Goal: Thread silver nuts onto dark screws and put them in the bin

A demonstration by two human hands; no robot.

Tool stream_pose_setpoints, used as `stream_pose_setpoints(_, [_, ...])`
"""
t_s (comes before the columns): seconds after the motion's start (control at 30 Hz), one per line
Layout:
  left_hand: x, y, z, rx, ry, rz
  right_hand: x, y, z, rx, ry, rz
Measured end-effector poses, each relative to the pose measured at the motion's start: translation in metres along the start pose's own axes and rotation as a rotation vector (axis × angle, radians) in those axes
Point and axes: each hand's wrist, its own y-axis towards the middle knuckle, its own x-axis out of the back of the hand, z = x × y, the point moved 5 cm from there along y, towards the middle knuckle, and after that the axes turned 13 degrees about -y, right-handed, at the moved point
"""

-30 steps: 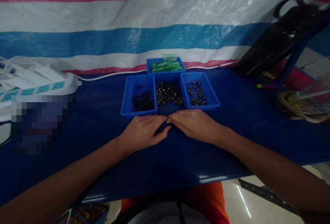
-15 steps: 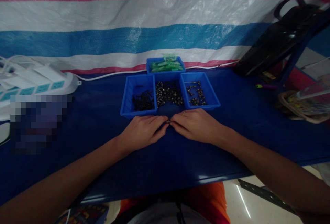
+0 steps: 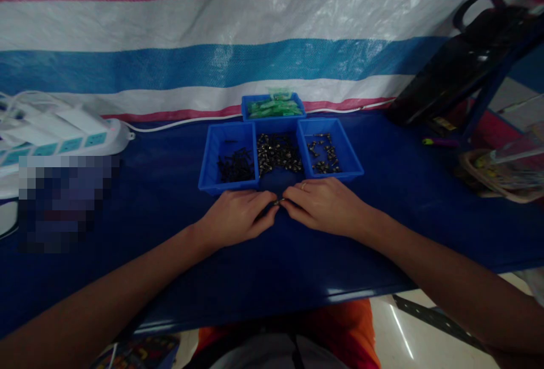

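Observation:
Between my fingertips is a small metal part [image 3: 278, 202], pinched from both sides over the blue table. My left hand [image 3: 238, 216] grips its left end and my right hand [image 3: 323, 204] its right end. Just beyond my left hand a blue bin [image 3: 204, 173] holds dark thin pieces. A right-hand blue bin [image 3: 355, 162] contains small metal parts. Between the two, a pile of dark and shiny metal parts [image 3: 278, 152] lies in a middle bin. Behind them a smaller blue bin [image 3: 245, 109] carries green packets [image 3: 274, 108].
White power strips [image 3: 91, 131] with cables stand at the left, beside a blurred-out patch. A black bottle [image 3: 459, 63] leans at the back right. Near the right edge is a basket [image 3: 501, 187] of small items. A striped sheet [image 3: 212, 63] hangs behind the table [image 3: 272, 267].
The small metal part shows slightly more between my fingertips, which are a little farther apart. Otherwise both hands keep nearly the same place.

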Motion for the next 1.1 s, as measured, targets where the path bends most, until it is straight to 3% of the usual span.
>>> stream_pose_setpoints(0.33, [-0.002, 0.000, 0.002, 0.040, -0.042, 0.065, -0.003, 0.000, 0.004, 0.076, -0.012, 0.005])
stream_pose_setpoints(0.8, [0.000, -0.001, 0.001, 0.032, -0.101, 0.013, -0.015, 0.000, 0.002, 0.005, 0.225, 0.125])
stream_pose_setpoints(1.1, [0.001, 0.000, 0.000, 0.024, -0.082, 0.011, -0.013, 0.002, 0.003, 0.012, 0.150, 0.114])
